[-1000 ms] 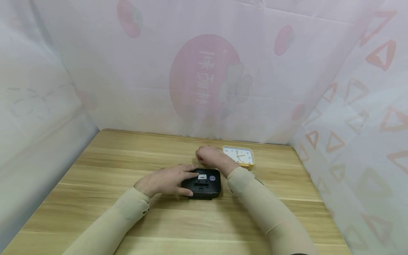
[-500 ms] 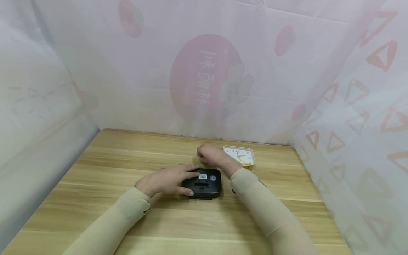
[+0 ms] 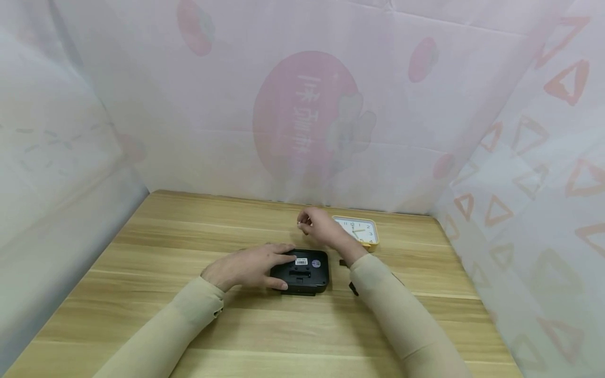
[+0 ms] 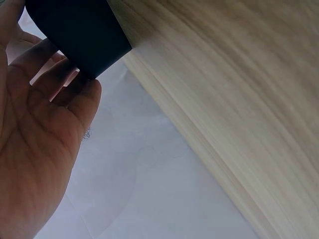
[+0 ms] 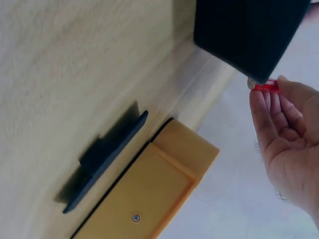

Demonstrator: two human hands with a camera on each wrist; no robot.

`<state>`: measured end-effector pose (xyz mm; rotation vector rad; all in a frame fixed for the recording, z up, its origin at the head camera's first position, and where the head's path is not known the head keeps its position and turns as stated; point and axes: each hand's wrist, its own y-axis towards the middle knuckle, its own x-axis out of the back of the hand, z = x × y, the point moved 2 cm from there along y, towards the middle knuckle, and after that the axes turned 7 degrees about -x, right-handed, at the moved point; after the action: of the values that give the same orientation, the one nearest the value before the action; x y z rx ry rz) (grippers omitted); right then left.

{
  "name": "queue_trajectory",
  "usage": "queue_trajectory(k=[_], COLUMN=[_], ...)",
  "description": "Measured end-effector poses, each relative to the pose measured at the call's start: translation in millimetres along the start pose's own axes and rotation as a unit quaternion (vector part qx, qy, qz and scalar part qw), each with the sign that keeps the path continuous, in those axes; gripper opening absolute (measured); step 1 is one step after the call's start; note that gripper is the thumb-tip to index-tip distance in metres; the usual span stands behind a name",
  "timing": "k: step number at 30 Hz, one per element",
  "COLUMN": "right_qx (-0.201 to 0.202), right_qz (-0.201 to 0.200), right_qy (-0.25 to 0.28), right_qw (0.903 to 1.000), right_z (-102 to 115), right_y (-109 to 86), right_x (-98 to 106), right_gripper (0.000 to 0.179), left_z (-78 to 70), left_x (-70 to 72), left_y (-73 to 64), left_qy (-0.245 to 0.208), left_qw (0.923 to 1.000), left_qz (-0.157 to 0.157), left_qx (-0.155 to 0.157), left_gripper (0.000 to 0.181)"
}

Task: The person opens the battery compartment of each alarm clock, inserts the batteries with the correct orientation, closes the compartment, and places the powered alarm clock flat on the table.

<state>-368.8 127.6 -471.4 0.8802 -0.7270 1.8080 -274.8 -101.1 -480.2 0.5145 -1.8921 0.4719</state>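
A black clock (image 3: 300,283) lies on the table with its back up, a barcode sticker and a slot-like battery recess showing. My left hand (image 3: 250,265) holds its left side, thumb along the near edge and fingers over the top and far edge; some of those fingers appear behind the black case (image 4: 79,35) in the left wrist view. Beyond the clock, my right hand (image 3: 317,226) is raised above the tabletop. Its thumb and fingertips pinch a small red battery (image 5: 266,85), partly covered by the clock's dark corner in the right wrist view.
A yellow-framed clock (image 3: 356,231) lies face up behind my right wrist. Near it on the table is a flat black cover piece (image 5: 107,162). The wooden table (image 3: 179,236) ends at a pale printed curtain (image 3: 212,157) at the back and sides.
My right hand has shifted slightly right and turned, so its pinching fingertips show. A small black piece by the right forearm has come into sight. My left hand and the black clock stay put.
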Motion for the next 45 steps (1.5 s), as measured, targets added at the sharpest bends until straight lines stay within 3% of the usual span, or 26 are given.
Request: queue_trajectory(k=[5, 10, 13, 19, 22, 25, 33, 45], right_qx=[-0.025, -0.05, -0.063, -0.078, -0.085, -0.096, -0.121, -0.136], right_qz=[-0.037, -0.078, -0.087, -0.081, -0.078, -0.073, -0.06, -0.045], right_qy=[0.104, 0.197, 0.265, 0.399, 0.443, 0.466, 0.48, 0.463], right_qw=[0.9935, 0.976, 0.9584, 0.9102, 0.8894, 0.8764, 0.8665, 0.8745], right_z=[-2.6, -3.2, -2.6, 2.4, 4.4, 5.4, 3.0, 0.5], right_y=[-7.8, -15.4, -20.4, -34.1, -41.2, -47.7, -65.8, -90.9], right_x=[3.1, 3.2, 1.9, 0.1, -0.5, -0.9, -4.8, -11.1], right_gripper=[0.022, 0.025, 0.028, 0.031, 0.032, 0.03, 0.026, 0.025], left_z=[0.7, 0.4, 0.3, 1.3, 1.5, 1.7, 1.6, 4.5], left_x=[0.2, 0.8, 1.2, 0.8, 0.7, 0.4, 0.6, -0.9], left_y=[0.6, 0.9, 1.0, 1.2, 0.9, 0.5, -1.0, -0.3], left_qy=[0.0, -0.008, -0.009, -0.01, -0.012, -0.015, -0.02, -0.027], left_qw=[1.0, 1.0, 0.9999, 0.9999, 0.9999, 0.9999, 0.9997, 0.9996], left_qz=[-0.001, 0.001, 0.001, -0.001, -0.001, 0.001, 0.002, -0.003], left_qx=[0.001, 0.006, 0.005, 0.003, 0.004, 0.008, 0.013, 0.0], left_gripper=[0.08, 0.079, 0.079, 0.08, 0.08, 0.079, 0.079, 0.08])
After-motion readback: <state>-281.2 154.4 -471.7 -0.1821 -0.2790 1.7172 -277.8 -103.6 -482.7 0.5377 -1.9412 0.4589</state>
